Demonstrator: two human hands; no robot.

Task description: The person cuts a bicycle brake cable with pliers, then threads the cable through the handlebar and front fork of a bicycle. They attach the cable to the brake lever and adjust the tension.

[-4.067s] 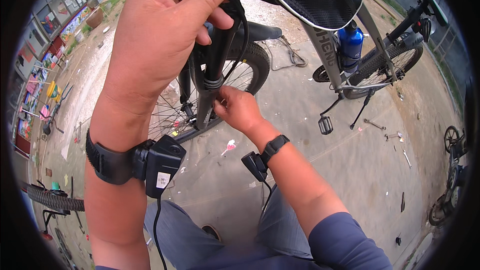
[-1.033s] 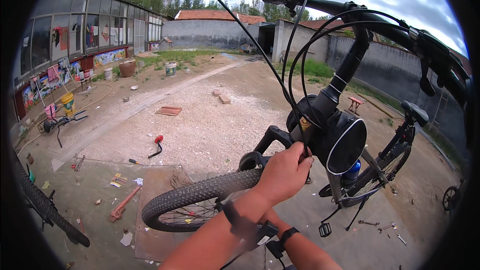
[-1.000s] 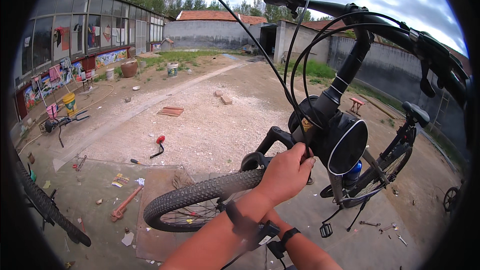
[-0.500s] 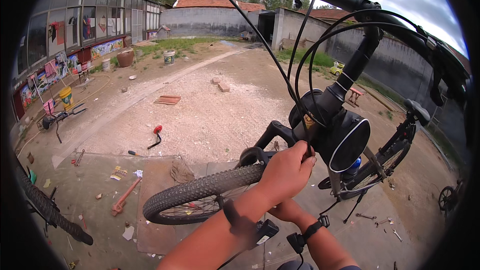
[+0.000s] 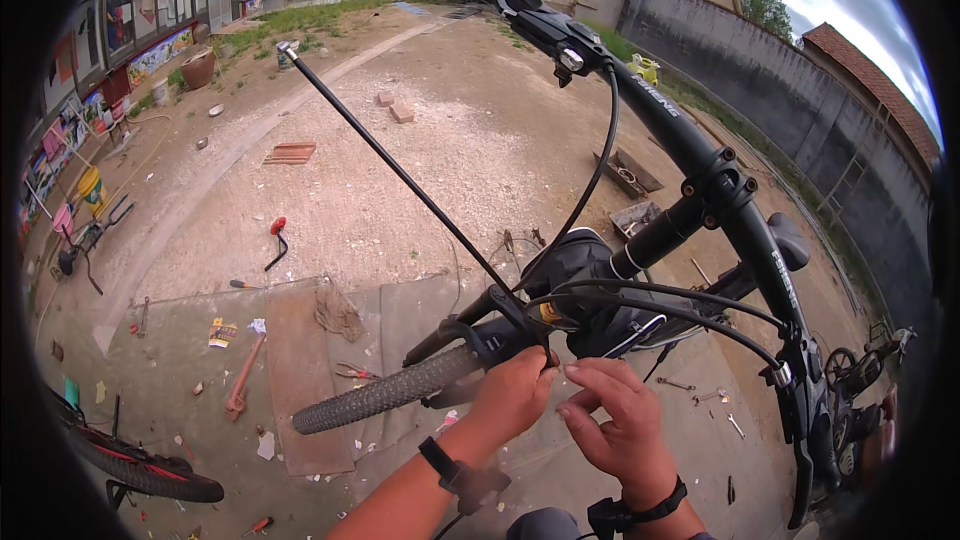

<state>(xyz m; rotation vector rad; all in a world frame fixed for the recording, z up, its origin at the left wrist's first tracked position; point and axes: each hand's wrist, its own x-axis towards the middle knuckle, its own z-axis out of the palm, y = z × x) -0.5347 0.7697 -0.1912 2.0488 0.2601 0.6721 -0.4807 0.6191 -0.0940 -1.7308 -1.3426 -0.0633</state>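
Before me stands a bicycle with a black handlebar [image 5: 655,105], a knobby front tyre [image 5: 385,395] and a black fork [image 5: 480,315]. A stiff black cable [image 5: 400,172] with a metal tip at its loose end slants down past the fork crown. My left hand [image 5: 510,395] is closed just below the crown, thumb and forefinger pinching what looks like the lower part of this cable. Beside it, my right hand [image 5: 620,430] is raised with bent fingers apart and nothing visible in them. A black bag [image 5: 585,265] sits behind the head tube. Straps circle both wrists.
Pliers [image 5: 355,371], a red pipe wrench [image 5: 245,380] and spanners [image 5: 677,384] lie on the ground around the bike. Another bicycle wheel [image 5: 150,475] is at lower left. A red-topped crank-shaped tool [image 5: 277,243] lies on the gravel. Open boxes [image 5: 635,218] stand beyond the handlebar.
My right hand has come up from beneath my left forearm to beside the left hand. The view has tilted down, and the handlebar sits at a different angle. The cable's loose tip now shows.
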